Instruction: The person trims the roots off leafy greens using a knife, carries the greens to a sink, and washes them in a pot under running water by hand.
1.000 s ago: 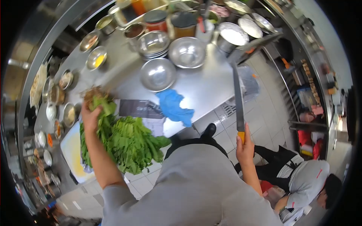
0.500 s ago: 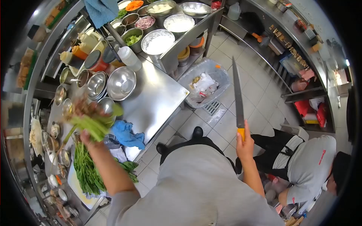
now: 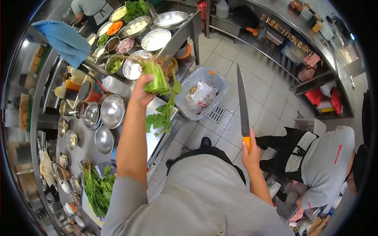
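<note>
My left hand (image 3: 143, 90) is closed around a bunch of leafy greens (image 3: 158, 80), its pale green stems bundled and some leaves hanging down. The bunch is held up in the air over the counter's edge, just left of a plastic-lined trash bin (image 3: 183, 93). My right hand (image 3: 251, 152) grips the orange handle of a long kitchen knife (image 3: 243, 106). Its blade points forward above the floor tiles, touching nothing. More leafy greens (image 3: 98, 190) lie in a pile on a white cutting board (image 3: 93, 217) at the left.
Steel bowls (image 3: 113, 111) stand on the steel counter, left of my arm. Behind are bowls of ingredients, including white powder (image 3: 156, 39), and a blue cloth (image 3: 65, 43) hangs from a rail. A co-worker (image 3: 327, 165) bends at the right. A floor drain (image 3: 215, 114) lies beside the bin.
My left hand has carried the bunch of greens from above the left counter forward and right, close to the bin. The view has shifted somewhat. The knife stays in my right hand.
</note>
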A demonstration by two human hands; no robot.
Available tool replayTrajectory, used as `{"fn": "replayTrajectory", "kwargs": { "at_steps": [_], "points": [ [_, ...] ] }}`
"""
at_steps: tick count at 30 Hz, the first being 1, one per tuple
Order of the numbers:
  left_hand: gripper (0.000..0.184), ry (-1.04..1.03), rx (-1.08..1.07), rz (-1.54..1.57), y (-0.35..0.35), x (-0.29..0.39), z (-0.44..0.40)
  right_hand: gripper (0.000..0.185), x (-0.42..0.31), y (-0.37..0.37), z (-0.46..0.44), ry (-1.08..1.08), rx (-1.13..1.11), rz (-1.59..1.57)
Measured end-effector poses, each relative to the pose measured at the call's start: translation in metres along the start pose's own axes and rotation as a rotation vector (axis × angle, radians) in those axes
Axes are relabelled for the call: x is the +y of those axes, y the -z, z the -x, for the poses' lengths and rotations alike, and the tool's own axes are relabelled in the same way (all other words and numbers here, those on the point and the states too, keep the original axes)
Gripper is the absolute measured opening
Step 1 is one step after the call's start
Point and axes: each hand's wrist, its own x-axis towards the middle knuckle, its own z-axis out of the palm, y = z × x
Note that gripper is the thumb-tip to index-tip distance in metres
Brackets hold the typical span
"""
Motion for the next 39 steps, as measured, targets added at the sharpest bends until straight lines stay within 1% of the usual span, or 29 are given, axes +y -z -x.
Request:
{"fn": "replayTrajectory", "kwargs": {
  "at_steps": [2, 4, 5, 6, 7, 9, 10, 12, 13, 14, 15, 16, 18, 20, 22, 23, 24, 26, 27, 28, 30, 32, 34, 35, 37, 38, 39],
  "points": [
    [0.061, 0.098, 0.064, 0.016, -0.004, -0.019, -0.023, 0.063, 0.004, -0.003, 0.002, -0.078, -0.083, -0.058],
    [0.056, 0.127, 0.132, -0.027, -0.007, -0.038, -0.041, 0.064, 0.003, -0.005, 0.001, -0.070, -0.100, -0.036],
    [0.056, 0.132, 0.128, -0.022, -0.006, -0.046, -0.045, 0.064, 0.003, -0.006, 0.000, -0.058, -0.121, -0.018],
    [0.053, 0.189, 0.174, -0.026, -0.011, -0.048, -0.044, 0.064, 0.002, -0.009, -0.002, -0.065, -0.121, -0.012],
    [0.051, 0.247, 0.219, -0.033, -0.015, -0.051, -0.044, 0.064, 0.002, -0.012, -0.007, -0.108, -0.206, 0.049],
    [0.051, 0.260, 0.189, -0.024, -0.005, -0.059, -0.047, 0.060, 0.001, -0.022, -0.020, -0.223, -0.385, 0.180],
    [0.052, 0.264, 0.164, -0.017, -0.004, -0.058, -0.046, 0.060, 0.007, -0.033, -0.027, -0.231, -0.382, 0.179],
    [0.055, 0.281, 0.136, -0.031, -0.005, -0.053, -0.043, 0.056, 0.019, -0.057, -0.042, -0.023, -0.428, 0.315],
    [0.057, 0.278, 0.133, -0.122, -0.008, -0.049, -0.041, 0.056, 0.014, -0.061, -0.052, -0.021, -0.432, 0.316],
    [0.060, 0.273, 0.135, -0.214, -0.010, -0.044, -0.038, 0.055, 0.007, -0.065, -0.063, 0.096, -0.440, 0.401],
    [0.063, 0.269, 0.115, -0.232, -0.021, -0.036, -0.034, 0.055, 0.001, -0.068, -0.072, 0.218, -0.446, 0.484],
    [0.063, 0.265, 0.129, -0.233, -0.023, -0.033, -0.033, 0.055, -0.003, -0.068, -0.079, 0.228, -0.455, 0.480],
    [0.064, 0.314, 0.092, -0.382, -0.022, -0.026, -0.038, 0.061, -0.015, -0.065, -0.089, 0.378, -0.407, 0.597],
    [0.066, 0.337, 0.106, -0.424, -0.021, -0.023, -0.045, 0.065, -0.031, -0.059, -0.095, 0.395, -0.430, 0.644],
    [0.074, 0.552, 0.117, -0.606, -0.044, -0.010, -0.047, 0.068, -0.044, -0.054, -0.096, 0.405, -0.449, 0.698],
    [0.089, 0.610, 0.156, -0.740, -0.062, -0.001, -0.046, 0.071, -0.050, -0.051, -0.097, 0.411, -0.478, 0.710],
    [0.089, 0.605, 0.158, -0.735, -0.063, -0.008, -0.048, 0.074, -0.053, -0.051, -0.097, 0.416, -0.506, 0.723],
    [0.098, 0.457, 0.382, -1.009, -0.054, -0.029, -0.057, 0.076, -0.053, -0.056, -0.096, 0.448, -0.497, 0.716],
    [0.109, 0.321, 0.316, -1.171, -0.035, -0.039, -0.055, 0.078, -0.053, -0.057, -0.095, 0.474, -0.489, 0.702],
    [0.109, 0.321, 0.317, -1.169, -0.035, -0.039, -0.041, 0.078, -0.055, -0.058, -0.094, 0.475, -0.490, 0.704],
    [0.100, 0.046, 0.424, -1.363, -0.039, -0.046, 0.007, 0.078, -0.059, -0.059, -0.092, 0.475, -0.509, 0.676],
    [0.084, -0.131, 0.625, -1.680, 0.000, -0.102, 0.050, 0.079, -0.055, -0.064, -0.091, 0.466, -0.518, 0.667],
    [0.058, -0.054, 0.592, -1.761, 0.003, -0.126, 0.085, 0.079, -0.053, -0.068, -0.088, 0.459, -0.538, 0.661],
    [0.058, -0.045, 0.599, -1.760, 0.011, -0.133, 0.089, 0.076, -0.052, -0.069, -0.086, 0.448, -0.544, 0.649],
    [0.038, 0.065, 0.594, -1.707, 0.017, -0.135, 0.095, 0.074, -0.052, -0.067, -0.087, 0.455, -0.552, 0.642],
    [0.038, 0.061, 0.608, -1.703, 0.021, -0.134, 0.094, 0.069, -0.052, -0.062, -0.087, 0.411, -0.567, 0.614],
    [0.033, 0.210, 0.616, -1.609, 0.013, -0.120, 0.087, 0.064, -0.050, -0.056, -0.086, 0.365, -0.579, 0.586]
  ]
}}
